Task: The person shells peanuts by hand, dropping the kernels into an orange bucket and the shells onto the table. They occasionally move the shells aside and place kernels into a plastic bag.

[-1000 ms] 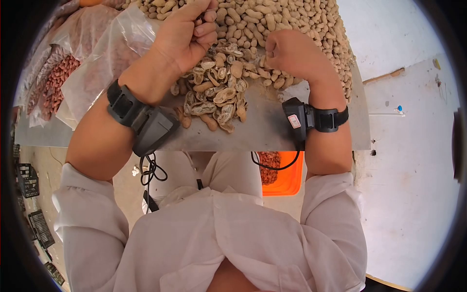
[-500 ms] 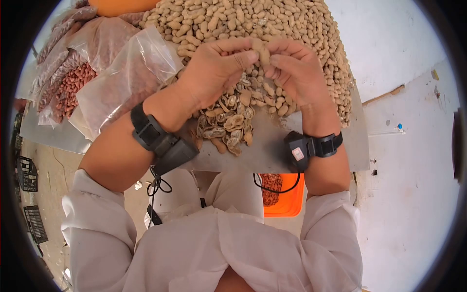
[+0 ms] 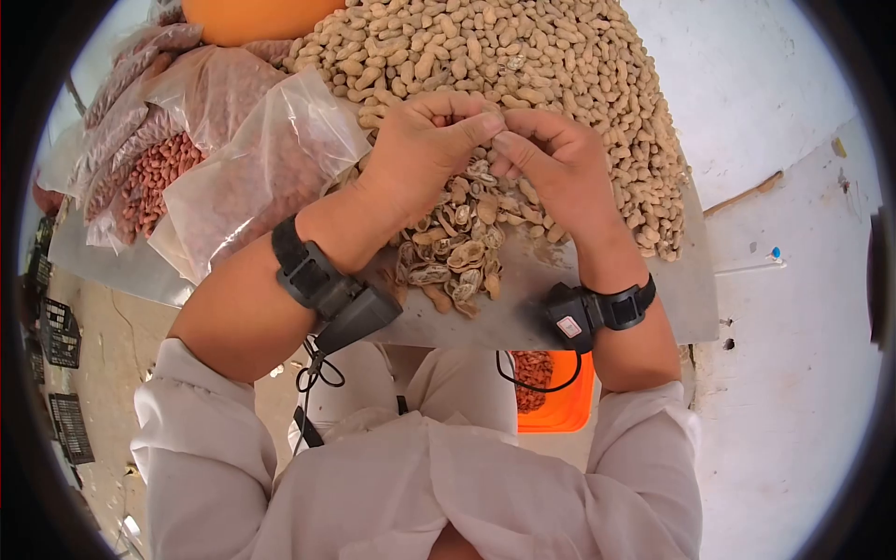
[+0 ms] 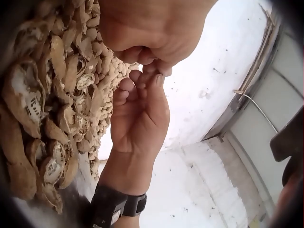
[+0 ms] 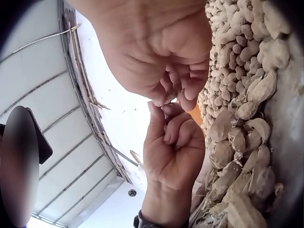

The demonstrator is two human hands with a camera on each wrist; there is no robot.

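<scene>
My left hand [image 3: 415, 154] and right hand [image 3: 569, 168] meet fingertip to fingertip over the table, thumbs and forefingers pinching a peanut that the fingers almost wholly hide. Both wrist views show the fingers curled in against each other, with the left hand [image 4: 152, 28] above in the left wrist view and the right hand [image 5: 152, 52] above in the right. Below the hands lies a small heap of cracked peanut shells [image 3: 464, 261]. A large pile of whole peanuts [image 3: 639, 159] spreads behind and to the right.
Clear plastic bags [image 3: 271, 154] of reddish peanut kernels [image 3: 159, 182] lie at the left. An orange rounded object [image 3: 261, 19] stands behind them. Under the table's front edge [image 3: 644, 327], an orange basin [image 3: 565, 401] holds more kernels. Black crates [image 3: 70, 429] stand on the floor at far left.
The hands came together from apart, the left lowering from the pile's far side. A whole peanut showed between them half a second ago; now the fingers close over it. The head view has shifted.
</scene>
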